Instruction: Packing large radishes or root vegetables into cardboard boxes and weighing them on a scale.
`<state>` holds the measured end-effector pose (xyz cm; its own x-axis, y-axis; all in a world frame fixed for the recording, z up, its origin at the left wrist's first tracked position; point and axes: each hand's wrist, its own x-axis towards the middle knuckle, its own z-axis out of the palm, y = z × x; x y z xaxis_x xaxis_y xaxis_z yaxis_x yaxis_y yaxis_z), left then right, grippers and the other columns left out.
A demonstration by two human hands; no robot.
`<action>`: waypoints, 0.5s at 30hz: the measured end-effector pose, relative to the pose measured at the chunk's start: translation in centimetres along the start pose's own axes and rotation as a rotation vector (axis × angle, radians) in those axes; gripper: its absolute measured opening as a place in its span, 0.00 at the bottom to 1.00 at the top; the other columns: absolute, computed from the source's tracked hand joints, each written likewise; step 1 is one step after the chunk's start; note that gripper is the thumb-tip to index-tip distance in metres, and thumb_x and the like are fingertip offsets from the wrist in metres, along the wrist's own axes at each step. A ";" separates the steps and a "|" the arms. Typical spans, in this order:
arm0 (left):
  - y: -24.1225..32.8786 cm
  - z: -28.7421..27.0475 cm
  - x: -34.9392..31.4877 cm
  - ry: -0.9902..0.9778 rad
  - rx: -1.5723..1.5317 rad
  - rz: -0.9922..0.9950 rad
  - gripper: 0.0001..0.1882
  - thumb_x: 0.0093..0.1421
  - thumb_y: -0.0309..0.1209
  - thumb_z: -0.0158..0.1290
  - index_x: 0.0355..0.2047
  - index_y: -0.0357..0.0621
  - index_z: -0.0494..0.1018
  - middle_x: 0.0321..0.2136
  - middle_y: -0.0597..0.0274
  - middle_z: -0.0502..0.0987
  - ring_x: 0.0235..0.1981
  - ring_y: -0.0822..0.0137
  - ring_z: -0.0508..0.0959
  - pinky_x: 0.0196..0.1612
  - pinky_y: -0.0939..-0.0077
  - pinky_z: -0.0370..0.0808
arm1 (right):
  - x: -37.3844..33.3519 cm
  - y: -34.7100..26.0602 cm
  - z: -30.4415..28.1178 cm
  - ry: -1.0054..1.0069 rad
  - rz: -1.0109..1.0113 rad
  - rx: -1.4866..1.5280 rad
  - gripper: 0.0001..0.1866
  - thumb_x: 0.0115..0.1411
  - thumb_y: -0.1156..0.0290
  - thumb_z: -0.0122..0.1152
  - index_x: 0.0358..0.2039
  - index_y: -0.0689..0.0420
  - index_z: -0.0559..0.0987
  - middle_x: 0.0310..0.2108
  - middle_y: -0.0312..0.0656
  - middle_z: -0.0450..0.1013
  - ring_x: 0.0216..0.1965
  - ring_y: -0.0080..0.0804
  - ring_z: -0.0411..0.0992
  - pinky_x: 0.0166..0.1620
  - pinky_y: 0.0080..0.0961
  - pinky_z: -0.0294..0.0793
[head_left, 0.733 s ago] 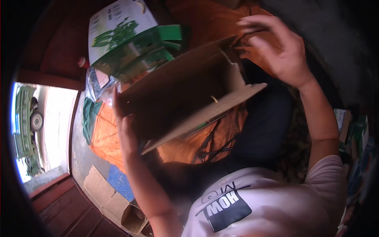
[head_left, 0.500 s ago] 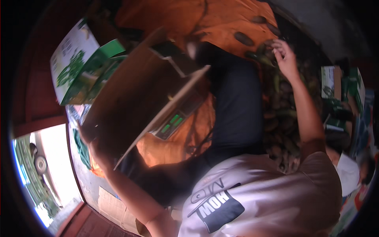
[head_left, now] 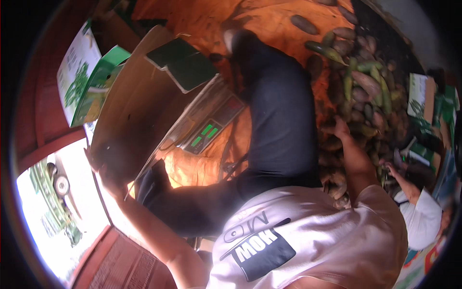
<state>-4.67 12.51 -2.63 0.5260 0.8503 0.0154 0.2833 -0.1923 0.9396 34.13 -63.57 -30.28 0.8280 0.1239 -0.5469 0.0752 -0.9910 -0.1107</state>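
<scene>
The left hand (head_left: 109, 182) grips the lower left wall of a large, open, brown cardboard box with dark green flaps (head_left: 137, 103), which tilts with its mouth facing right. Just beyond the box's near edge sits a flat digital scale with glowing green displays (head_left: 206, 131); whether the two touch, I cannot tell. The right hand (head_left: 340, 129) reaches down to a heap of oblong brown tubers and long green vegetables (head_left: 365, 85) — its fingers are partly hidden, so I cannot tell whether they grasp anything. A dark-trousered leg (head_left: 281, 120) lies between box and heap, over a bright orange sheet (head_left: 269, 24). Left of the open box leans a white-and-green printed carton (head_left: 78, 84). At the far right, a co-worker in a white top (head_left: 419, 219) extends a hand (head_left: 395, 172) near the heap's edge.
</scene>
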 end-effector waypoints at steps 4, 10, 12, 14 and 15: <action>-0.7 -7.3 -0.6 0.164 0.173 0.006 0.16 0.73 0.29 0.45 0.56 0.34 0.71 0.40 0.62 0.78 0.41 0.67 0.80 0.46 0.74 0.79 | -1.6 -8.7 2.4 -0.169 -0.090 -0.153 0.47 0.51 0.52 0.78 0.70 0.50 0.69 0.58 0.50 0.77 0.60 0.52 0.74 0.61 0.45 0.75; 5.2 -0.9 0.1 0.007 -0.107 -0.091 0.44 0.61 0.27 0.44 0.79 0.55 0.48 0.70 0.50 0.61 0.57 0.61 0.74 0.52 0.71 0.78 | -1.2 -4.1 7.0 0.199 -0.478 -0.518 0.34 0.59 0.54 0.65 0.67 0.41 0.70 0.62 0.39 0.73 0.57 0.43 0.76 0.52 0.51 0.78; 3.2 -1.0 0.1 0.031 -0.199 -0.117 0.42 0.62 0.29 0.42 0.79 0.53 0.49 0.71 0.49 0.59 0.61 0.60 0.70 0.59 0.68 0.71 | 1.6 -0.7 6.8 0.241 -0.455 -0.572 0.34 0.61 0.55 0.63 0.68 0.43 0.69 0.63 0.40 0.72 0.59 0.44 0.74 0.52 0.49 0.78; 2.6 -1.0 0.4 0.035 -0.238 -0.152 0.41 0.63 0.30 0.40 0.78 0.50 0.50 0.72 0.47 0.56 0.64 0.59 0.65 0.67 0.66 0.63 | 2.1 0.3 7.6 0.240 -0.432 -0.587 0.34 0.63 0.55 0.62 0.69 0.44 0.68 0.64 0.41 0.71 0.60 0.45 0.73 0.53 0.47 0.78; 3.7 -1.2 0.1 0.031 -0.183 -0.108 0.40 0.63 0.30 0.39 0.78 0.50 0.51 0.72 0.49 0.56 0.63 0.60 0.66 0.66 0.68 0.63 | 1.3 -0.8 8.0 0.175 -0.427 -0.583 0.35 0.63 0.55 0.62 0.70 0.44 0.67 0.65 0.42 0.70 0.62 0.44 0.72 0.53 0.45 0.78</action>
<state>-4.53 12.49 1.25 0.4748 0.8764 -0.0804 0.1843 -0.0097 0.9828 30.73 -62.16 -37.52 0.7335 0.5426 -0.4094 0.6526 -0.7305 0.2012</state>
